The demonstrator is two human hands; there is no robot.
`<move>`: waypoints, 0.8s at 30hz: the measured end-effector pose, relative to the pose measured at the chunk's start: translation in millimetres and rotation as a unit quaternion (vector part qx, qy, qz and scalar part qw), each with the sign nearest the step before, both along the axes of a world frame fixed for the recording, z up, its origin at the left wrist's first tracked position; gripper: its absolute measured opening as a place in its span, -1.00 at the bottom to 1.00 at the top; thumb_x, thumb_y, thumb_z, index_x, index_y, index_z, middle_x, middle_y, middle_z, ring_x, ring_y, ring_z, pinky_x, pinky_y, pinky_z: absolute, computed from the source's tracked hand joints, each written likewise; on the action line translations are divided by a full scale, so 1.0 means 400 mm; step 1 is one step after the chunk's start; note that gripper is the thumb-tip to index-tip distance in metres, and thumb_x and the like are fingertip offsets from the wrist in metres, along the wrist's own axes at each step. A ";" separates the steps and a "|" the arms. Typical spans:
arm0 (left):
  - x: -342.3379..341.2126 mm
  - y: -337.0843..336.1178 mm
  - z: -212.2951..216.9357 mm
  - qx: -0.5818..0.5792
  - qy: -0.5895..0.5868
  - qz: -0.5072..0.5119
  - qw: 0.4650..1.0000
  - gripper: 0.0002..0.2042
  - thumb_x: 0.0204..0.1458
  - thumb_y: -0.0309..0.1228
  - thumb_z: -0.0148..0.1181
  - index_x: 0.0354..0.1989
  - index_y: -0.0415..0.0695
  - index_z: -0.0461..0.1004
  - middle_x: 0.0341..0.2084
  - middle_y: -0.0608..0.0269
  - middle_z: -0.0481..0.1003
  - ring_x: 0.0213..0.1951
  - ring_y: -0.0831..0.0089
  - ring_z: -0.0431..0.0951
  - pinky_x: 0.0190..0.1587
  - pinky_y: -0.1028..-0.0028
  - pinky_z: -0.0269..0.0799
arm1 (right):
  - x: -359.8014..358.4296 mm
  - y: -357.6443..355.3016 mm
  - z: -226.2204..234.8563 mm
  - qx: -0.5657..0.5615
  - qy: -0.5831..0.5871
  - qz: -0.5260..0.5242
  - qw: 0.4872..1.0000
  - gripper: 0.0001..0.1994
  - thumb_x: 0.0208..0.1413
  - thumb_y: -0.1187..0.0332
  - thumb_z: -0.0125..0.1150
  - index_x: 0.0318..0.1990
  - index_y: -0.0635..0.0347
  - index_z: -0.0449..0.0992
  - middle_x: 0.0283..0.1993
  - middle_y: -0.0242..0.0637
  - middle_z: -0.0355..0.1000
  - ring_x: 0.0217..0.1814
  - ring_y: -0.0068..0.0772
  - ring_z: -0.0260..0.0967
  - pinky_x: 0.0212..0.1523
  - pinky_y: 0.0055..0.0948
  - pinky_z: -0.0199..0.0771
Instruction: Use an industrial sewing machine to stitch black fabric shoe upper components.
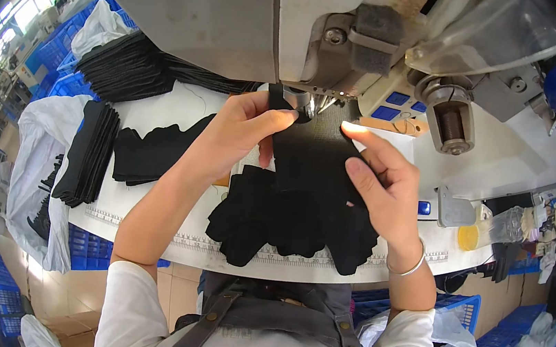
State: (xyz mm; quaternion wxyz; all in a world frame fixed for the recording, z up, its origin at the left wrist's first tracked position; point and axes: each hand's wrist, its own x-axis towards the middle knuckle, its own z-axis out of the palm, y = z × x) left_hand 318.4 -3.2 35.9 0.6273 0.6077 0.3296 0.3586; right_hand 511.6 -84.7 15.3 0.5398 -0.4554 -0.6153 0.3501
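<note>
A black fabric piece (314, 160) lies under the presser foot (308, 104) of a sewing machine (194, 7). My left hand (245, 128) pinches a narrow black edge or strip of it with thumb and forefinger, just left of the foot. On the other side, my right hand (388, 180) holds the piece's right edge, thumb below and forefinger stretched toward the machine. Its other fingers are partly hidden behind the fabric. Beneath and nearer to me, more black cut pieces (293, 220) with wavy edges lie overlapped on the table.
A loose black piece (156, 151) and an upright black stack (90, 150) lie left, before a larger stack (128, 68). A ruler strip (176, 237) follows the front table edge. Blue crates (88, 247) stand below. A thread bobbin (451, 122) sits right.
</note>
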 end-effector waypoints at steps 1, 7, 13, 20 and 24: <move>0.002 0.001 -0.004 0.000 0.001 -0.001 1.000 -0.77 -0.03 -0.31 0.04 -0.35 -0.26 0.42 -0.60 0.37 0.38 -0.66 0.66 0.33 -0.64 0.68 0.25 | 0.005 0.009 0.001 0.005 0.000 -0.002 1.000 -0.69 0.02 0.52 0.07 -0.02 0.26 0.36 -0.63 -0.64 -0.01 -0.59 -0.81 -0.14 -0.59 -0.76 -0.14; 0.001 0.013 -0.020 0.005 -0.014 0.009 1.000 -0.79 -0.04 -0.32 0.05 -0.38 -0.25 0.42 -0.63 0.35 0.37 -0.70 0.65 0.31 -0.65 0.67 0.23 | 0.039 0.056 0.003 0.033 -0.002 -0.021 0.999 -0.72 0.02 0.45 0.11 -0.07 0.29 0.41 -0.60 -0.67 0.08 -0.59 -0.85 -0.09 -0.60 -0.79 -0.14; -0.008 0.031 -0.022 -0.029 0.007 -0.011 1.000 -0.80 -0.06 -0.34 0.07 -0.42 -0.26 0.39 -0.65 0.32 0.36 -0.72 0.63 0.31 -0.65 0.64 0.23 | 0.066 0.095 -0.001 0.029 0.003 -0.013 0.999 -0.84 -0.01 0.41 0.15 -0.27 0.29 0.46 -0.46 -0.48 0.41 -0.55 -0.82 0.15 -0.50 -0.77 0.19; 0.012 0.010 -0.041 -0.008 -0.024 0.044 0.999 -0.82 -0.06 -0.36 0.07 -0.42 -0.24 0.37 -0.66 0.30 0.34 -0.73 0.62 0.31 -0.65 0.62 0.22 | 0.079 0.149 0.027 0.046 0.027 -0.037 0.998 -0.85 -0.10 0.44 0.12 -0.36 0.34 0.45 -0.46 -0.48 0.39 -0.43 -0.77 0.18 -0.40 -0.69 0.19; 0.031 -0.009 -0.049 0.002 -0.064 0.080 0.995 -0.82 -0.05 -0.36 0.05 -0.40 -0.25 0.37 -0.62 0.29 0.34 -0.71 0.62 0.31 -0.62 0.63 0.22 | 0.078 0.182 0.042 0.115 0.011 -0.043 0.992 -0.90 -0.17 0.51 0.03 -0.49 0.34 0.44 -0.53 -0.51 0.34 -0.52 -0.74 0.11 -0.51 -0.64 0.13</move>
